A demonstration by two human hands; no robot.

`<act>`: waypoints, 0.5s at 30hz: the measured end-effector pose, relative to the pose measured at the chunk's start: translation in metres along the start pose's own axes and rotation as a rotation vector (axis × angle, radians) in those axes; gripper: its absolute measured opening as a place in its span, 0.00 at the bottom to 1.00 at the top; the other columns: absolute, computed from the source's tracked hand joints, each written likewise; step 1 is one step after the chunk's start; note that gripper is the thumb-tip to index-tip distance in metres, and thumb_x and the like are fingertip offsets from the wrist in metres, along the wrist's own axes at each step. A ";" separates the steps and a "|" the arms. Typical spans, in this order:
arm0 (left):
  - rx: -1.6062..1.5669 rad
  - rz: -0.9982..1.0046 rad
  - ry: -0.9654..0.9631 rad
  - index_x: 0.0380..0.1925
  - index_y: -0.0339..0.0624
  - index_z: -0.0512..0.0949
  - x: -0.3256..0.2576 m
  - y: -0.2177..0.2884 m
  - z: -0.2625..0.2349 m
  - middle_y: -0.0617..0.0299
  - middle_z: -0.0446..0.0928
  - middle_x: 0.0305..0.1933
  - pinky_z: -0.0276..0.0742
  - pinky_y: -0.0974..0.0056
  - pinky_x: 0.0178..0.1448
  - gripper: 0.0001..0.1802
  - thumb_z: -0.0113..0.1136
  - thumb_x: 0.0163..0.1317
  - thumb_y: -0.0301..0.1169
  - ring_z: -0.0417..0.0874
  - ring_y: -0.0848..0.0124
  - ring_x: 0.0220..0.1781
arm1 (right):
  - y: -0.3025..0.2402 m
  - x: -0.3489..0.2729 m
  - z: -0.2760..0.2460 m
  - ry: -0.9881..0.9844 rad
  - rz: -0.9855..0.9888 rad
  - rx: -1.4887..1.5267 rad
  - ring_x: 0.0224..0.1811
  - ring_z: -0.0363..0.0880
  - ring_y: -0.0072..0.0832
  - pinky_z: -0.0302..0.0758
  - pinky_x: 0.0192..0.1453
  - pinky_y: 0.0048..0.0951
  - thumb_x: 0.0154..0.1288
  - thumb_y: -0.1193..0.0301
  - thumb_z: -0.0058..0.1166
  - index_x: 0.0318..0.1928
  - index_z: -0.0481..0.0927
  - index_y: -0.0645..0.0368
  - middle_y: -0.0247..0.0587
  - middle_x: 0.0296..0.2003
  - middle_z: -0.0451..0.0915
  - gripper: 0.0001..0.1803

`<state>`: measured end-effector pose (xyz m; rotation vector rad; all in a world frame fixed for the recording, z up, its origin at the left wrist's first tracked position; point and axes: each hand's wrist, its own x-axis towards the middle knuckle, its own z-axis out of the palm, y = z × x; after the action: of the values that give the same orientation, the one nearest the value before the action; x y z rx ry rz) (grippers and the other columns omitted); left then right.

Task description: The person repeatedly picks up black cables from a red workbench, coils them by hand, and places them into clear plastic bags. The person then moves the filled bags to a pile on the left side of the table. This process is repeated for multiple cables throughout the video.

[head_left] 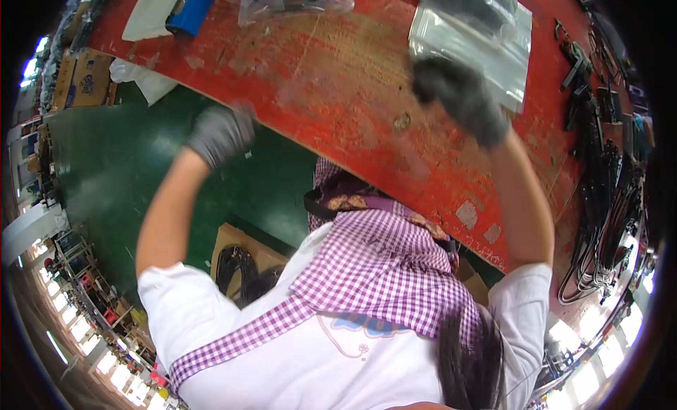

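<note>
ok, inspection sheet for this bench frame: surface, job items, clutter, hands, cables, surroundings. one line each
Surface: red worktable, paint worn and scuffed, pale patches near its front edge.
Job's things: clear plastic bag lying on the table at the right hand; contents too blurred to tell.
Clutter: more clear bags at the far edge, a blue roll and a white sheet at the far left.
Hands: left hand, grey glove, at the table's front edge, blurred, grip unclear; right hand, grey glove, on the clear bag, blurred.
Cables: bundle of black cables along the table's right end.
Surroundings: green floor, open cardboard box of dark items below the table.
</note>
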<state>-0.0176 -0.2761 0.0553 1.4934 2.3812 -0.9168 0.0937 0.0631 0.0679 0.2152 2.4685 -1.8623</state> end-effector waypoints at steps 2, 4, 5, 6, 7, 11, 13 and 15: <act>-0.616 0.366 -0.539 0.33 0.41 0.79 -0.039 0.071 0.050 0.52 0.78 0.36 0.75 0.58 0.41 0.15 0.50 0.53 0.38 0.79 0.57 0.36 | 0.020 -0.055 -0.018 -0.228 0.157 0.099 0.25 0.72 0.19 0.72 0.31 0.23 0.60 0.71 0.52 0.41 0.77 0.61 0.31 0.23 0.75 0.10; -0.829 0.550 -0.780 0.46 0.46 0.76 -0.081 0.155 0.087 0.52 0.76 0.47 0.73 0.57 0.46 0.23 0.54 0.51 0.43 0.78 0.55 0.44 | 0.046 -0.116 -0.039 -0.360 0.328 0.246 0.26 0.75 0.20 0.74 0.31 0.23 0.60 0.73 0.53 0.43 0.77 0.62 0.35 0.26 0.78 0.11; -1.356 0.736 -0.627 0.49 0.45 0.74 -0.102 0.199 0.115 0.51 0.75 0.49 0.68 0.61 0.55 0.27 0.59 0.48 0.44 0.74 0.61 0.51 | 0.037 -0.139 -0.051 -0.431 0.658 0.180 0.28 0.77 0.20 0.75 0.33 0.24 0.59 0.73 0.53 0.43 0.78 0.62 0.36 0.27 0.79 0.12; -1.426 0.669 -0.651 0.49 0.45 0.74 -0.113 0.229 0.127 0.51 0.75 0.49 0.68 0.61 0.55 0.27 0.59 0.48 0.44 0.74 0.61 0.51 | 0.051 -0.170 -0.058 -0.531 0.615 0.207 0.31 0.78 0.21 0.76 0.35 0.25 0.59 0.72 0.53 0.44 0.78 0.62 0.37 0.30 0.80 0.13; -1.422 0.507 -0.743 0.49 0.45 0.74 -0.118 0.247 0.123 0.51 0.75 0.49 0.68 0.61 0.55 0.27 0.59 0.48 0.44 0.74 0.61 0.51 | 0.047 -0.196 -0.058 -0.551 0.713 0.197 0.32 0.78 0.22 0.76 0.37 0.25 0.59 0.71 0.54 0.45 0.78 0.62 0.37 0.32 0.81 0.14; -1.336 -0.029 -0.876 0.48 0.45 0.75 -0.116 0.270 0.127 0.52 0.76 0.49 0.69 0.61 0.55 0.26 0.59 0.49 0.43 0.74 0.62 0.51 | 0.076 -0.278 -0.043 -0.791 0.857 -0.061 0.32 0.79 0.27 0.76 0.39 0.28 0.56 0.67 0.55 0.44 0.79 0.58 0.42 0.32 0.82 0.15; -1.317 -0.062 -0.844 0.48 0.45 0.75 -0.107 0.255 0.128 0.52 0.76 0.48 0.69 0.61 0.54 0.26 0.59 0.49 0.43 0.74 0.62 0.50 | 0.125 -0.324 -0.020 -0.865 0.796 -0.278 0.32 0.80 0.32 0.75 0.39 0.31 0.54 0.66 0.53 0.41 0.80 0.60 0.45 0.30 0.81 0.15; -1.328 -0.115 -0.817 0.48 0.45 0.75 -0.105 0.258 0.125 0.52 0.76 0.48 0.69 0.61 0.54 0.26 0.59 0.49 0.43 0.75 0.62 0.50 | 0.190 -0.373 0.003 -0.845 0.779 -0.421 0.31 0.80 0.34 0.75 0.39 0.33 0.54 0.66 0.53 0.39 0.80 0.61 0.46 0.30 0.81 0.15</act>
<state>0.2351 -0.3503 -0.0997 0.3327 1.6973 0.1612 0.4880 0.0794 -0.0711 0.2486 1.7320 -0.8328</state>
